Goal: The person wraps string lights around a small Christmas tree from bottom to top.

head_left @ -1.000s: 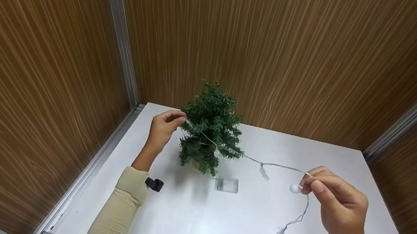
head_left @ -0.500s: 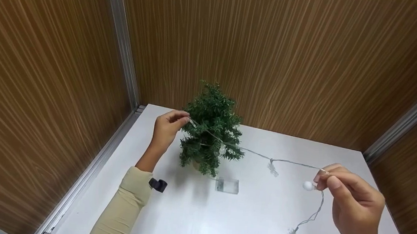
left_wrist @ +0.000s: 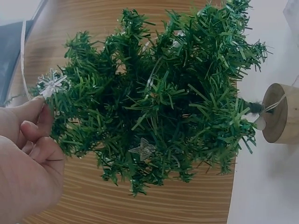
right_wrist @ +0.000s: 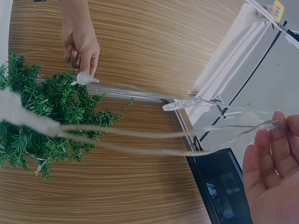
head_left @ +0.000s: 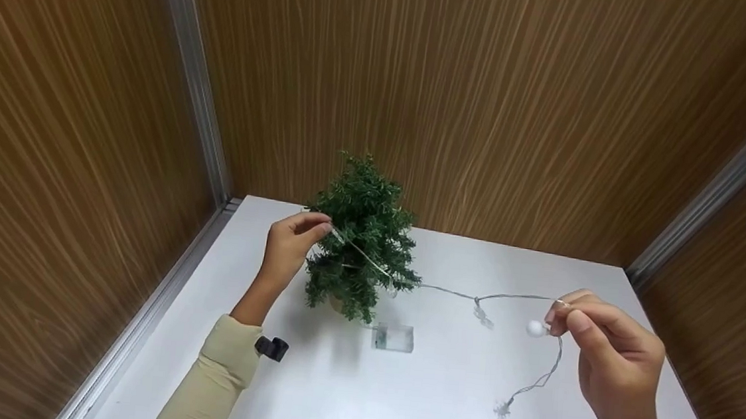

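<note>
A small green artificial Christmas tree (head_left: pixel 364 242) stands on the white table, with part of a clear string of lights (head_left: pixel 519 296) running across its front. At the tree's left side my left hand (head_left: pixel 285 246) pinches the string at a snowflake-shaped light (left_wrist: pixel 52 85). Out to the right, my right hand (head_left: pixel 621 355) pinches the wire between thumb and fingers, close to a white ball light (head_left: pixel 535 328). From there a loose tail hangs, ending in a clear snowflake light (head_left: pixel 502 411). Another clear light (head_left: pixel 483 317) dangles mid-span; a star light (left_wrist: pixel 142 150) sits among the branches.
A clear battery box (head_left: pixel 396 338) lies on the table (head_left: pixel 344 400) before the tree, its wire leading toward the round wooden base (left_wrist: pixel 276 112). Wood-grain panels (head_left: pixel 422 93) enclose the back and sides. A dark screen-like object (right_wrist: pixel 222 184) appears in the right wrist view.
My right hand has drawn the string a little farther right of the tree. My left hand keeps its pinch, barely shifting right. The head view has also shifted slightly.
</note>
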Available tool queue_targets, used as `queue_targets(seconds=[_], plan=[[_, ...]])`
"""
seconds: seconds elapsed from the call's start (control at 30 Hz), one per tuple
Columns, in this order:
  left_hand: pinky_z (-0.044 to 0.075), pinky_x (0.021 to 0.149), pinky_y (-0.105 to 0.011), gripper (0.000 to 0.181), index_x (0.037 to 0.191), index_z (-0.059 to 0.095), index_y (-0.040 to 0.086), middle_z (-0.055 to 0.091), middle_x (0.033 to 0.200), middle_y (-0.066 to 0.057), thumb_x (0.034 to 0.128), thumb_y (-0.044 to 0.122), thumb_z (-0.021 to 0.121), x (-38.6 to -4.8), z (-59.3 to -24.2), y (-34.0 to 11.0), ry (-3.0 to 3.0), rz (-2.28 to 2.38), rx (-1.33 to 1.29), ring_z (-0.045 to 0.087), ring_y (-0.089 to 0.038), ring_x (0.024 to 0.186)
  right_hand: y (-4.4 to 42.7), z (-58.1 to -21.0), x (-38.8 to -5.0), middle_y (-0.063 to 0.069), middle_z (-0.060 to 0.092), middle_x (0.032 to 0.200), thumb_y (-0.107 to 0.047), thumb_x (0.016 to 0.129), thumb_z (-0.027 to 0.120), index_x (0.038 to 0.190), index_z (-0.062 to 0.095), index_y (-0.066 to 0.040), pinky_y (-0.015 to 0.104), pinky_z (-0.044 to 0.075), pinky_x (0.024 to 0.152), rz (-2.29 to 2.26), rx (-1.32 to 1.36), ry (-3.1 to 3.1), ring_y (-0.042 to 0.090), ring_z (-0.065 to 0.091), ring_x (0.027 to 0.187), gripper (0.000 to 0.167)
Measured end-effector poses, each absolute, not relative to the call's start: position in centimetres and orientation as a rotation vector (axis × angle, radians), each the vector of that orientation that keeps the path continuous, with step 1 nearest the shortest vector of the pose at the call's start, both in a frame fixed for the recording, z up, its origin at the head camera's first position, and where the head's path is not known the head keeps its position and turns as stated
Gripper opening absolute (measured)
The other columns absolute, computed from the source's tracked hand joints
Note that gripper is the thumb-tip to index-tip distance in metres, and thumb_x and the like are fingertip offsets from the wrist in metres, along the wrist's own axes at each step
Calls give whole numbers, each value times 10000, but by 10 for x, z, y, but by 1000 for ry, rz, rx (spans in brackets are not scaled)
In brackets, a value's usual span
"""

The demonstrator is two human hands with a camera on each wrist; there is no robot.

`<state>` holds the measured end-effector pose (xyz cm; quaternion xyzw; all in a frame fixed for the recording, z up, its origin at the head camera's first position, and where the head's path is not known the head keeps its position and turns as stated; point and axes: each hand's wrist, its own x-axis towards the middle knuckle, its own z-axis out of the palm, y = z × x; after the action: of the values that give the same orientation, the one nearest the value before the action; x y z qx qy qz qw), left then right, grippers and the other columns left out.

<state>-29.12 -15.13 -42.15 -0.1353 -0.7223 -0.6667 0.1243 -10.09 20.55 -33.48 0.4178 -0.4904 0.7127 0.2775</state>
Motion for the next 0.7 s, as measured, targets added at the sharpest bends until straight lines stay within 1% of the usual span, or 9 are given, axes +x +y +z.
queue_targets(seconds=[0.13,0.23,0.37,0.5,0.63,0.7], plan=[[530,841,-203,246,1148,708,-60,727,1087,-151,968,105,682,-278,-405,-149,-2096,-1967,-378,659,-141,972,207,-335,-102,239,663,837,301,891,381,909,570,288,318,530,808,1910,1121,-1306,305,609,868,190],[526,831,-198,220,1123,717,-53,733,1071,-150,964,95,685,-268,-397,-147,-2086,-1956,-376,661,-137,959,207,-336,-102,237,662,836,301,891,381,911,570,286,320,527,808,1910,1123,-1308,304,609,868,191],[525,832,-191,185,1106,736,-10,737,1086,-149,960,93,691,-260,-399,-144,-2105,-1913,-368,669,-158,984,207,-340,-103,242,661,843,304,889,382,919,569,290,328,526,814,1920,1133,-1306,309,612,871,190],[520,822,-174,196,1121,736,-7,737,1094,-162,961,97,689,-253,-400,-142,-2122,-1887,-347,676,-204,1003,207,-341,-104,242,664,847,304,890,383,919,571,290,328,526,821,1922,1129,-1310,310,613,876,190],[533,830,-208,221,1135,748,26,754,1096,-105,965,158,695,-261,-415,-140,-2142,-1814,-382,686,-189,1023,209,-342,-104,242,667,842,303,890,379,911,571,290,323,527,819,1921,1114,-1307,305,613,869,194],[539,813,-241,225,1138,758,50,763,1091,-58,968,184,694,-267,-422,-137,-2168,-1727,-413,692,-160,991,210,-342,-103,244,667,842,304,890,375,912,570,293,322,528,817,1925,1108,-1305,304,614,868,197]])
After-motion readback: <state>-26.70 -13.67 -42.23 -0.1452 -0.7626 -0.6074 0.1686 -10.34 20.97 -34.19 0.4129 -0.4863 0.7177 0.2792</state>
